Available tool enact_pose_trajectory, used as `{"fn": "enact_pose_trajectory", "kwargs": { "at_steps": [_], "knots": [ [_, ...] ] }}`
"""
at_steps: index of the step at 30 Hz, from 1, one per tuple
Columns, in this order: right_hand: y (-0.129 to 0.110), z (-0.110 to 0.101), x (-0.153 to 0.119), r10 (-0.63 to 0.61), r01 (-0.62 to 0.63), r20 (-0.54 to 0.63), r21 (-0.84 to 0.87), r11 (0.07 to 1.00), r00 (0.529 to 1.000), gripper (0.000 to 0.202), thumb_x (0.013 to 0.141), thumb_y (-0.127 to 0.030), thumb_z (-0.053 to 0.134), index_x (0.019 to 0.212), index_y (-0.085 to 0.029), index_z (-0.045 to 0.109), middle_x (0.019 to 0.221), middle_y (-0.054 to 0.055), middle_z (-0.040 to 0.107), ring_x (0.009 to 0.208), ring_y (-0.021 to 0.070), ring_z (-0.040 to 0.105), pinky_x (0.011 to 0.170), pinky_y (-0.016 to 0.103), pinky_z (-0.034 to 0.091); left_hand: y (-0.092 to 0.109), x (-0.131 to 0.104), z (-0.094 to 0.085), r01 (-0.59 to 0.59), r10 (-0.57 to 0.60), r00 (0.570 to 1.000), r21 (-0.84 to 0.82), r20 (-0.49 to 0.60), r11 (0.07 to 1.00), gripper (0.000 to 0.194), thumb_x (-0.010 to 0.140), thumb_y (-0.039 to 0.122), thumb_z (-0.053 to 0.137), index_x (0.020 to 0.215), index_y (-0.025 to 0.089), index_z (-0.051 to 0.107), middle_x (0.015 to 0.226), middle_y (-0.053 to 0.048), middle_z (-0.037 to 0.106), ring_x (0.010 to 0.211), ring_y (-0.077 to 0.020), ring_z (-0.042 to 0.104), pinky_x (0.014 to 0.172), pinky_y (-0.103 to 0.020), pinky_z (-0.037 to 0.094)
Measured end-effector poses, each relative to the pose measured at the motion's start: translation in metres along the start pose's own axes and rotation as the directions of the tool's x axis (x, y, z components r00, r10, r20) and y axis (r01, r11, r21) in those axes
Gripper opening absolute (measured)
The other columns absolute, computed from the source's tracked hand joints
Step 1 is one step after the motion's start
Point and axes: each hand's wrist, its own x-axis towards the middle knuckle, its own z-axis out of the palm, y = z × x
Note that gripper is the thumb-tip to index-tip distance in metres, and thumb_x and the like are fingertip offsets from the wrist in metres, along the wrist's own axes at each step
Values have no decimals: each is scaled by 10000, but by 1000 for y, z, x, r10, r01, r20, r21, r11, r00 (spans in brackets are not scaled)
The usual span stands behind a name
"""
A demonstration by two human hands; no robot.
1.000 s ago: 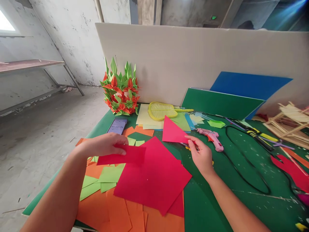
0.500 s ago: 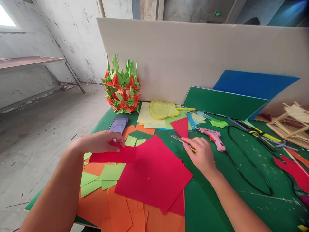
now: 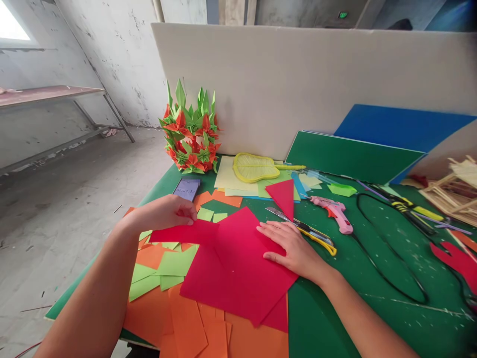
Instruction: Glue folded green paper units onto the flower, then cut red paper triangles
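Note:
My left hand (image 3: pixel 172 211) pinches the upper edge of a red paper strip (image 3: pixel 182 232), whose right end overlaps a large red sheet (image 3: pixel 238 268). The palm of my right hand (image 3: pixel 285 243) rests on the right part of that sheet, fingers stretched out. Just beyond it, a yellow utility knife (image 3: pixel 316 236) lies on the green table with its blade out, touching a red paper triangle (image 3: pixel 283 196). Orange sheets (image 3: pixel 186 323) and light green pieces (image 3: pixel 175 263) lie under and beside the red paper.
A phone (image 3: pixel 187 189) and a red-green folded-paper ornament (image 3: pixel 192 134) stand at the back left. A yellow leaf-shaped fan (image 3: pixel 255 167) lies behind the papers. To the right are a pink glue gun (image 3: pixel 335 211), its black cable, and a wooden stick model (image 3: pixel 454 194).
My right hand has let go of the knife, which now lies on the table, and has moved left and down onto the red sheet. My left hand and the strip have shifted slightly right.

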Motion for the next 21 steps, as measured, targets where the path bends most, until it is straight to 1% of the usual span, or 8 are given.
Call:
{"fn": "enact_pose_trajectory", "kwargs": {
  "at_steps": [3,5,7,10,14,16,18,21],
  "knots": [
    [0,0,0,-12,12,-15,16,1000,1000,588,907,-557,462,1442,-334,363,1458,32,451,1340,266,400,1085,498,327,4,10,7,-48,16,973,-133,-230,990,266,790,403,525,888,235,706,849,-12,705,721,-184,625,587,-238,476],
    [0,0,0,-17,18,-28,31,999,999,574,907,-540,478,1435,-342,373,1447,32,466,1332,267,412,1074,500,344,8,22,18,-87,-13,921,-238,-390,967,319,817,414,501,948,199,696,946,-49,706,797,-204,644,648,-263,512],
    [0,1,0,-17,19,-38,49,999,999,560,906,-528,490,1426,-350,386,1441,28,475,1327,268,417,1065,506,355,10,37,34,-152,25,870,-219,-492,964,346,838,377,480,1043,184,682,1106,-77,672,933,-223,635,767,-303,528],
    [0,1,0,-19,22,-55,64,998,998,548,900,-508,516,1415,-355,405,1425,31,493,1307,276,437,1048,520,372,9,59,58,-222,96,875,-218,-474,951,425,820,309,494,1217,202,604,1368,-104,524,1007,-228,624,830,-352,543],
    [0,1,-1,-37,45,-89,85,995,995,540,900,-449,545,1414,-360,406,1394,34,526,1253,271,481,1015,502,418,4,78,76,-325,166,840,-233,-517,917,492,764,220,532,1254,199,564,1531,-138,279,1069,-244,620,838,-375,565],
    [-1,2,-1,-34,46,-104,117,992,994,542,904,-411,551,1420,-368,391,1391,23,530,1239,256,487,1010,476,437,2,83,79,-318,141,825,-243,-548,916,390,773,200,519,1148,183,624,1513,-144,292,993,-231,658,826,-383,576],
    [-2,2,0,-23,41,-120,153,987,993,541,911,-368,550,1424,-379,379,1391,9,528,1247,236,481,1018,444,445,2,84,80,-299,105,808,-250,-580,921,309,786,187,504,1058,176,648,1450,-132,374,947,-211,672,839,-381,573],
    [-3,2,0,-3,31,-141,195,980,990,526,920,-313,537,1416,-392,382,1392,-5,520,1275,213,461,1047,422,428,2,85,80,-285,44,784,-295,-619,912,318,772,175,520,1078,183,606,1363,-117,426,927,-180,663,795,-337,580]
  ]
}}
